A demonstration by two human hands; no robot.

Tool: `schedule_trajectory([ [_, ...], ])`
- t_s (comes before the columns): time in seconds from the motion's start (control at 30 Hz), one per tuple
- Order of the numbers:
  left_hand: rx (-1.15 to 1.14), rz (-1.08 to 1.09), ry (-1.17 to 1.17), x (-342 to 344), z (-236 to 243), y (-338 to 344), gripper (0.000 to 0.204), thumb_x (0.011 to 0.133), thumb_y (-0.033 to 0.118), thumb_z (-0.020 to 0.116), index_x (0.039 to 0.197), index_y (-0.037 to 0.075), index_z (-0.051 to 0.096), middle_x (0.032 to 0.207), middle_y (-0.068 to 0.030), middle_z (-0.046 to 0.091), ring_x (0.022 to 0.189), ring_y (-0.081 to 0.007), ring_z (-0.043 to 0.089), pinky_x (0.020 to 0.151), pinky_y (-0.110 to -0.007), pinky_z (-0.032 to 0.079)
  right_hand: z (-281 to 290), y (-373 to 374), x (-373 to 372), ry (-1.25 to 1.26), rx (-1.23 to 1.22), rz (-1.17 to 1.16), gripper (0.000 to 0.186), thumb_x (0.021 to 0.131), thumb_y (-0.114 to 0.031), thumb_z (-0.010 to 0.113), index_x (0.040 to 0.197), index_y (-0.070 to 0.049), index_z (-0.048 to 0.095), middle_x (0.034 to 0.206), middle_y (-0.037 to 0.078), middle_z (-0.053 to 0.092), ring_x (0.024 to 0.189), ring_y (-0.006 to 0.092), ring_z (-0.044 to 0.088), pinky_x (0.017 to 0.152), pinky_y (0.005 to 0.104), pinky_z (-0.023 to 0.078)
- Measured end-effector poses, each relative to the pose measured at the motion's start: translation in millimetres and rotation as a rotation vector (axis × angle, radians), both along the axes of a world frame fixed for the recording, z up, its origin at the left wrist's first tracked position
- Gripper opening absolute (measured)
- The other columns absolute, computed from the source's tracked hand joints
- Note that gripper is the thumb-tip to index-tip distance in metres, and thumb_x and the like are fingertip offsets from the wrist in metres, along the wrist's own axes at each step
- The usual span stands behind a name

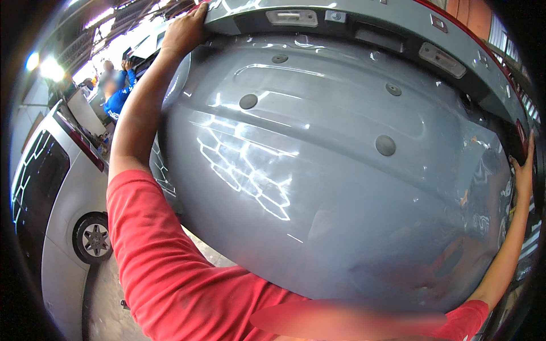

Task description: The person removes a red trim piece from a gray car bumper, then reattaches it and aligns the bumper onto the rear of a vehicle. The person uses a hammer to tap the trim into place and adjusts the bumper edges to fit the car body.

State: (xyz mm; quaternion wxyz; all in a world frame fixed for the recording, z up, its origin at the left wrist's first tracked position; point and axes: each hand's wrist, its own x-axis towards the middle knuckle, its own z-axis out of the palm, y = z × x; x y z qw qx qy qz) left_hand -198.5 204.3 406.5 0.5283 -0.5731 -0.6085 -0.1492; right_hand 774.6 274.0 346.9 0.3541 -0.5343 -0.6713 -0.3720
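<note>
The grey tailgate (330,187) stands straight ahead; the left hand (186,29) touches its upper-left corner, the right hand (523,170) its right edge; how far their fingers close cannot be told; even support should steady it.

Both arms reach up, spread wide. The left arm (135,122) bends at the elbow, its left hand (185,30) high, fingers partly hidden. The right hand (523,173) points upward, thumb apart from the fingers.
</note>
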Motion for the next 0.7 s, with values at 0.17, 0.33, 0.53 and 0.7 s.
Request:
schedule_trajectory([
  [0.17,-0.143,0.049,-0.158,18,4,-10,0.109,0.072,0.025,0.09,0.162,0.017,0.029,0.14,-0.0223,0.062,0.118,-0.0434,0.067,0.101,-0.051,0.055,1,-9,-5,-0.015,-0.083,0.026,0.107,0.077,0.013,0.075,0.165,-0.024,0.027,0.166,0.011,0.036,0.151,0.0311,0.038,0.125,0.0424,0.034],
  [0.33,-0.283,-0.245,-0.273,31,20,-16,0.121,0.058,0.023,0.098,0.159,0.007,0.034,0.14,-0.0256,0.059,0.125,-0.0397,0.061,0.107,-0.048,0.049,3,-21,-13,-0.039,-0.084,0.019,0.105,0.077,0.014,0.072,0.165,-0.024,0.028,0.166,0.011,0.036,0.152,0.0313,0.037,0.125,0.0427,0.032],
  [0.53,-0.412,-0.202,-0.231,29,37,-12,0.143,0.057,0.016,0.099,0.167,0.016,0.008,0.168,-0.0229,0.026,0.155,-0.0373,0.028,0.129,-0.045,0.024,6,-36,-33,0.011,-0.158,0.089,0.11,0.072,0.018,0.071,0.165,-0.024,0.028,0.168,0.012,0.034,0.154,0.0314,0.032,0.126,0.0416,0.03],
  [0.7,-0.401,-0.379,-0.124,43,39,-5,0.135,0.062,-0.003,0.088,0.167,0.022,0.008,0.167,-0.0214,0.027,0.155,-0.0406,0.024,0.127,-0.049,0.028,13,-52,-42,0.086,-0.295,0.183,0.116,0.067,0.021,0.069,0.165,-0.026,0.029,0.168,0.011,0.034,0.155,0.0304,0.032,0.126,0.0411,0.03],
])
